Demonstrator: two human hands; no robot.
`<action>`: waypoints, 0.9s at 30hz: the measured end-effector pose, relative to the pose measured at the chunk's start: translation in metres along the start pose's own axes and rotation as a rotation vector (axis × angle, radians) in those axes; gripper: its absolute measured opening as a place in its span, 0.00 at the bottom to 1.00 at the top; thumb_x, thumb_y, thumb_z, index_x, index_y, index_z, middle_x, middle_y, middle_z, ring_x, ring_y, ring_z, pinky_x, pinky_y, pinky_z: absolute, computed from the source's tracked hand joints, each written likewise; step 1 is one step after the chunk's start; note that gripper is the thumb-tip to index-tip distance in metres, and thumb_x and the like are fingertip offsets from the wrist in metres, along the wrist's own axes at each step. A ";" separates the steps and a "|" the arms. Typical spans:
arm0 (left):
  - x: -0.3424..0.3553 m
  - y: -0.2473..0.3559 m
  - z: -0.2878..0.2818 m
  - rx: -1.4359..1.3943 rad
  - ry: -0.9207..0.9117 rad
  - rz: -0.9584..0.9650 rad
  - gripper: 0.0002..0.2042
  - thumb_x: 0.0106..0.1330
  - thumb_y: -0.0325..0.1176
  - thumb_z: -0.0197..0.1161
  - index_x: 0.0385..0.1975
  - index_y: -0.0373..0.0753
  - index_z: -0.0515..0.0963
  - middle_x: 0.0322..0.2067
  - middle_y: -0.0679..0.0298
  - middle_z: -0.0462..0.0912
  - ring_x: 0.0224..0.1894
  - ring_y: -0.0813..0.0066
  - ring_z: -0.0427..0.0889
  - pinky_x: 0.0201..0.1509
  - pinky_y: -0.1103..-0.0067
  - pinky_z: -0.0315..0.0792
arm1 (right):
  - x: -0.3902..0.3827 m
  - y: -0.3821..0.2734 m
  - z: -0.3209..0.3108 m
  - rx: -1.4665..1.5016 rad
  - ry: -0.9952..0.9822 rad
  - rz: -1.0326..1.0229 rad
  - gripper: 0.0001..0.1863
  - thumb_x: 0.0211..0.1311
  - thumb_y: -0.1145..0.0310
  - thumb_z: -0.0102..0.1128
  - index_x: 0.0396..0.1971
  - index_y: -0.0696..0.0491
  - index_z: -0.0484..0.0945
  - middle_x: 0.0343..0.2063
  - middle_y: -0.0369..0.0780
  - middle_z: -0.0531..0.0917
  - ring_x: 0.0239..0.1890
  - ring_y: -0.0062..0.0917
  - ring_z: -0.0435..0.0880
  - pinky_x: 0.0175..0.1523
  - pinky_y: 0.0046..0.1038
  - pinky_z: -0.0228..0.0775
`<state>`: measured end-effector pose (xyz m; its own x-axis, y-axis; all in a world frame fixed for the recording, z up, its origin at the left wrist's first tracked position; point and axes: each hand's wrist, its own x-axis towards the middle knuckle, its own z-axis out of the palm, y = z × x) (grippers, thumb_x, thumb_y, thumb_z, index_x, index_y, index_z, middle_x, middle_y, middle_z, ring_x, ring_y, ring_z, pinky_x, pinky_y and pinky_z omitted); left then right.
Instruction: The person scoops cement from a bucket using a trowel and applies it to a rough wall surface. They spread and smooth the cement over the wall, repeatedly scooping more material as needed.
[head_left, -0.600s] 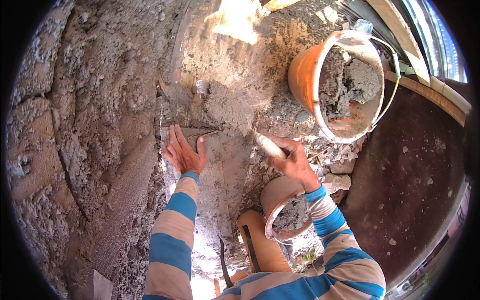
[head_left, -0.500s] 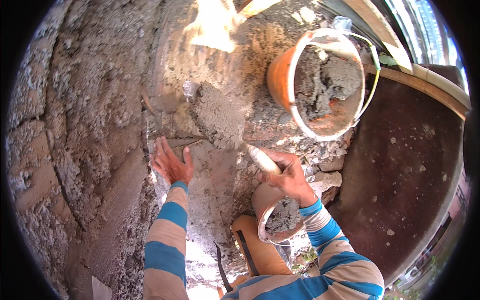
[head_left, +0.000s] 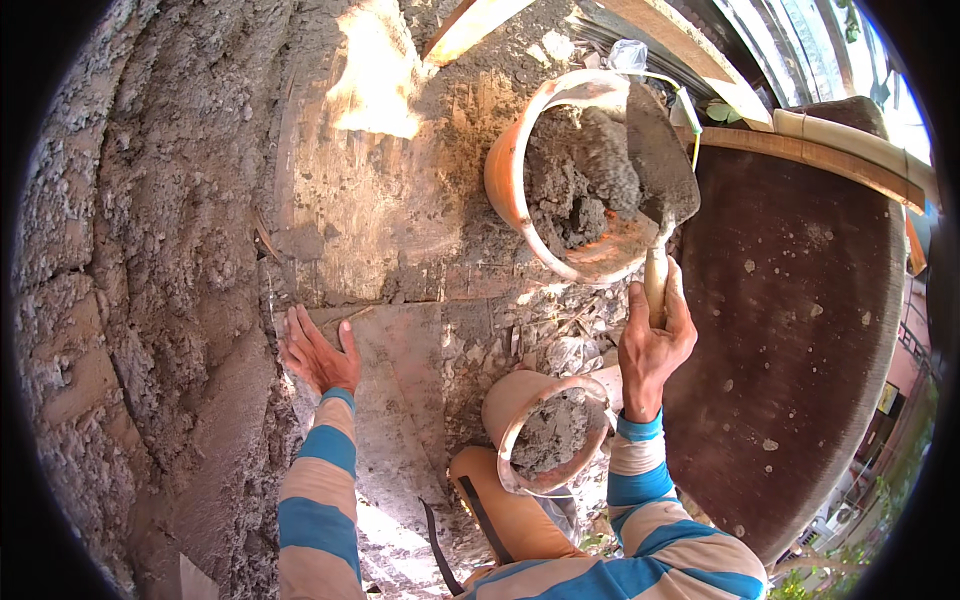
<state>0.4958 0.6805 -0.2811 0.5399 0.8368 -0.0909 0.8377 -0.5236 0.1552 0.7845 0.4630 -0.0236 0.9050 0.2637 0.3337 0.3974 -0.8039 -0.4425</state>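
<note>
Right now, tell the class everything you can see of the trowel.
The trowel has a broad, flat blade, grey and metal-looking, smeared with residue, joined by a thin neck to a pale, rounded handle that looks wooden. The right hand's grip is closed around the handle, whose end points toward the person. The blade is over the right side of the orange bucket; whether they touch is unclear. Blurred grey mortar shows along the blade's left edge.

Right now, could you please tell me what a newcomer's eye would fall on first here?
Probably the large orange bucket of grey mix at upper right, where the right hand holds a trowel by the bucket's right rim. Next might come the big dark panel on the right, then the rough grey-brown surface along the left.
</note>
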 end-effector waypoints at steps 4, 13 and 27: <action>-0.002 -0.006 0.000 -0.005 -0.011 -0.013 0.39 0.76 0.58 0.47 0.77 0.35 0.52 0.76 0.52 0.55 0.78 0.53 0.51 0.79 0.53 0.41 | -0.030 -0.035 0.023 0.227 -0.052 0.003 0.26 0.62 0.81 0.67 0.60 0.70 0.75 0.46 0.54 0.87 0.47 0.32 0.89 0.52 0.31 0.80; 0.003 -0.003 -0.001 -0.036 -0.099 -0.029 0.42 0.74 0.59 0.49 0.76 0.33 0.51 0.76 0.52 0.53 0.79 0.53 0.47 0.79 0.53 0.36 | -0.027 -0.069 0.220 0.130 -0.641 -0.380 0.23 0.57 0.66 0.71 0.54 0.53 0.86 0.27 0.43 0.86 0.21 0.36 0.84 0.30 0.36 0.75; 0.002 -0.004 -0.005 -0.001 -0.141 -0.059 0.45 0.73 0.60 0.48 0.78 0.32 0.45 0.77 0.49 0.49 0.78 0.51 0.49 0.79 0.53 0.36 | -0.017 -0.017 0.273 0.268 -1.173 -0.641 0.30 0.52 0.56 0.70 0.55 0.54 0.83 0.37 0.52 0.84 0.39 0.48 0.83 0.46 0.42 0.75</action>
<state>0.4934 0.6847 -0.2770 0.4960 0.8353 -0.2372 0.8683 -0.4739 0.1465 0.8039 0.6181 -0.2492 0.0946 0.9500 -0.2975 0.6879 -0.2784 -0.6703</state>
